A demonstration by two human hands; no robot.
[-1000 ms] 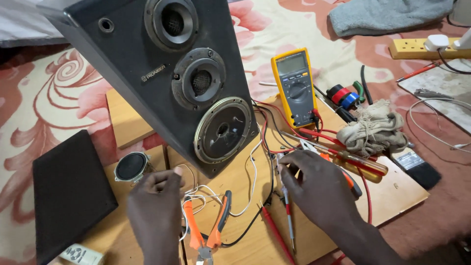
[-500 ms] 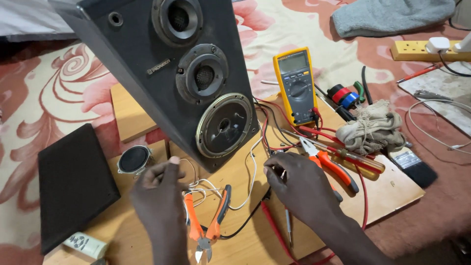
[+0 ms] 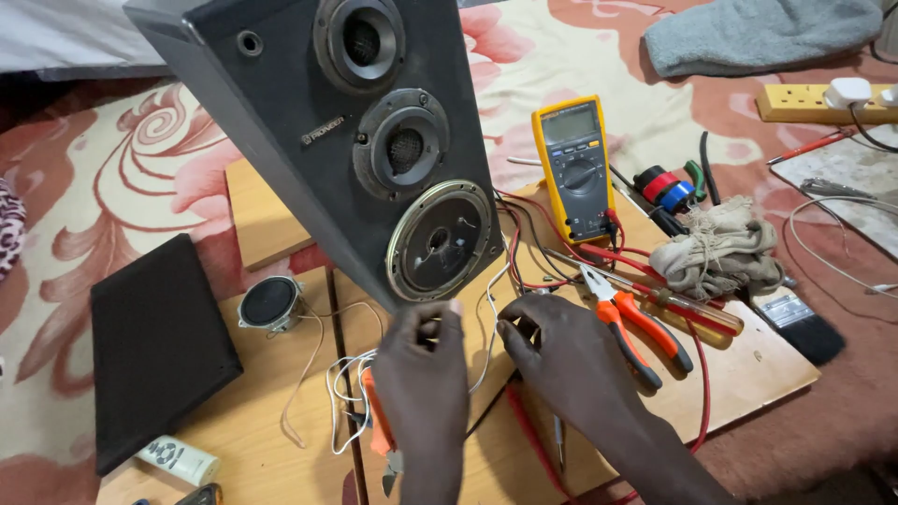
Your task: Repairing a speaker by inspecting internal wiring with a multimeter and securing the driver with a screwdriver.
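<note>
Both the left hand (image 3: 426,374) and the right hand (image 3: 571,360) were bare, ungloved, without rings, and the forearms showed no sleeves or watch.

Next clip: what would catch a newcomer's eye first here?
A tall black speaker cabinet with three round drivers leans across the wooden board at centre. Just below its lowest driver, the left hand and right hand meet over thin white wires. To the right stands a yellow multimeter, with orange-handled pliers lying beside the right hand.
</note>
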